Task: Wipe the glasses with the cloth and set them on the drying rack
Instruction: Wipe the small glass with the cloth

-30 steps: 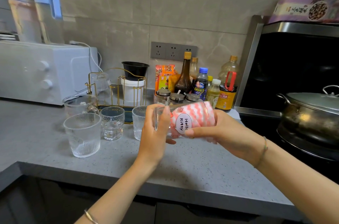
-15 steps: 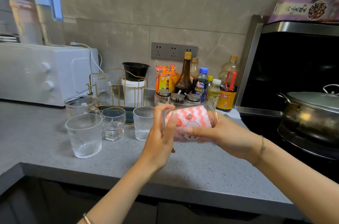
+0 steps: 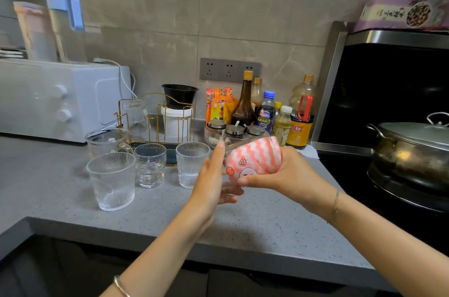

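Glass (image 3: 226, 151) held sideways in the air above counter (image 3: 267, 223), near drying rack (image 3: 155, 121) (ribbed glass (image 3: 134, 114) sits in it). Left hand (image 3: 211, 177) grasps its end; right hand (image 3: 289, 175) clamps pink cloth (image 3: 252, 160) around it.

Pink-and-white wavy-striped cloth (image 3: 254, 158), wrapped on the clear glass (image 3: 222, 165), has turned within the right hand (image 3: 286, 175). Its white oval label faced the camera with lettering readable 1.0 s ago. The label now sits at the cloth's 6 o'clock edge, lettering hidden. Grape and apple prints have come round to face the camera. Glass now more tilted, cloth-covered end raised toward 1 o'clock. Left hand (image 3: 209, 180): lower fingers (image 3: 230, 193) now show beneath the glass mouth, at 5 o'clock of the palm.
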Available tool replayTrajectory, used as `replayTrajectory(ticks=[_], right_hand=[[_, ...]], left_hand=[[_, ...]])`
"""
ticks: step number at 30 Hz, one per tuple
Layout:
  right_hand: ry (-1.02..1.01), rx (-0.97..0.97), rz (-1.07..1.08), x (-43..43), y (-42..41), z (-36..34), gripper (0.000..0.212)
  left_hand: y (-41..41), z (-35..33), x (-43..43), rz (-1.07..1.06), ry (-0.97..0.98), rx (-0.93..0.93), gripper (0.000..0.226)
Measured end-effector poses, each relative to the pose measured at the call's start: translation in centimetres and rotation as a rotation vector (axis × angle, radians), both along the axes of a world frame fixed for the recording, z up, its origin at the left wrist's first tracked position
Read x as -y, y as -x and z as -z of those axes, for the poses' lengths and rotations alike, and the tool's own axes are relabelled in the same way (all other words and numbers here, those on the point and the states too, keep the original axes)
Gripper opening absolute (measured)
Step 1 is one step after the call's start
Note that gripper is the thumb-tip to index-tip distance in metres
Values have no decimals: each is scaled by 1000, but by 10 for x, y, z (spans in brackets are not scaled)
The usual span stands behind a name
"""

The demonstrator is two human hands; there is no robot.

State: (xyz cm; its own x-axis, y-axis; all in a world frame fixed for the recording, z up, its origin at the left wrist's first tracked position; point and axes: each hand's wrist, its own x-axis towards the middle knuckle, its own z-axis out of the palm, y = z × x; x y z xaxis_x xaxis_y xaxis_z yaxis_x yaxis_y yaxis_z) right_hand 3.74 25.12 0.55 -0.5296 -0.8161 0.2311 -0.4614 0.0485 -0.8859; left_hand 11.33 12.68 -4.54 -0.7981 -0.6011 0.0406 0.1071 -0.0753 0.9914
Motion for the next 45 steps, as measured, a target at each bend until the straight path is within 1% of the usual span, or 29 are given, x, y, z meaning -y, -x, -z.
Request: replayTrajectory(ticks=[3, 4, 7, 9, 10, 12, 14, 18, 20, 21, 23, 25, 26, 28, 30, 33, 34, 36, 37, 38, 40, 42, 45], right_hand=[[-51, 120, -89, -1, 2, -3, 34], [-53, 172, -132, -3, 2, -4, 34], [-36, 310, -261, -7, 2, -8, 38], [-33, 334, -335, -9, 3, -8, 41], [-29, 327, -346, -9, 4, -8, 40], [-13, 311, -327, -9, 4, -7, 36], [11, 310, -286, -8, 6, -6, 34], [25, 282, -189, -6, 6, -4, 35], [34, 240, -125, -5, 7, -4, 33], [38, 210, -88, -5, 6, -4, 29], [52, 98, -16, -7, 5, -5, 20], [62, -50, 21, -7, 3, -5, 21], [69, -97, 32, -6, 2, -4, 23], [72, -113, 41, -4, 2, -2, 25], [53, -83, 26, -2, 3, -2, 26], [8, -38, -36, -3, 3, -5, 30], [-8, -9, -66, -3, 2, -6, 32], [-38, 63, -138, -5, 2, -8, 37], [-50, 106, -174, -6, 1, -9, 39], [-56, 154, -210, -7, 1, -10, 40], [-50, 249, -285, -9, 0, -12, 41], [-38, 308, -366, -12, -1, -15, 41], [-25, 332, -393, -14, 0, -14, 35]], left_hand=[[-2, 2, -1, -75, 178, -117, 48], [-4, 3, -2, -86, 241, -164, 47], [-8, 5, -3, -96, 411, -279, 54], [-10, 5, -3, -73, 459, -335, 61], [-10, 4, -2, -63, 462, -357, 59], [-9, 5, 0, -60, 460, -368, 49], [-7, 6, 1, -65, 449, -330, 38], [-6, 3, -1, -62, 390, -248, 37], [-6, 2, -1, -58, 369, -232, 40], [-5, 2, 0, -48, 361, -220, 42], [-2, 4, 4, -12, 308, -181, 55], [-1, 3, 7, 53, 138, -103, 73], [0, 2, 8, 83, 51, -69, 78], [1, 1, 8, 87, -13, -19, 80], [4, 3, 6, 28, 2, -23, 78], [5, 7, 2, -60, 105, -88, 70], [4, 7, 1, -80, 157, -113, 61], [1, 7, -1, -106, 233, -194, 37], [-1, 6, -2, -111, 268, -238, 31], [-1, 7, -2, -113, 318, -283, 37], [0, 11, -2, -108, 429, -343, 58], [-1, 13, -1, -88, 484, -398, 72], [-3, 12, -1, -70, 578, -452, 69]])
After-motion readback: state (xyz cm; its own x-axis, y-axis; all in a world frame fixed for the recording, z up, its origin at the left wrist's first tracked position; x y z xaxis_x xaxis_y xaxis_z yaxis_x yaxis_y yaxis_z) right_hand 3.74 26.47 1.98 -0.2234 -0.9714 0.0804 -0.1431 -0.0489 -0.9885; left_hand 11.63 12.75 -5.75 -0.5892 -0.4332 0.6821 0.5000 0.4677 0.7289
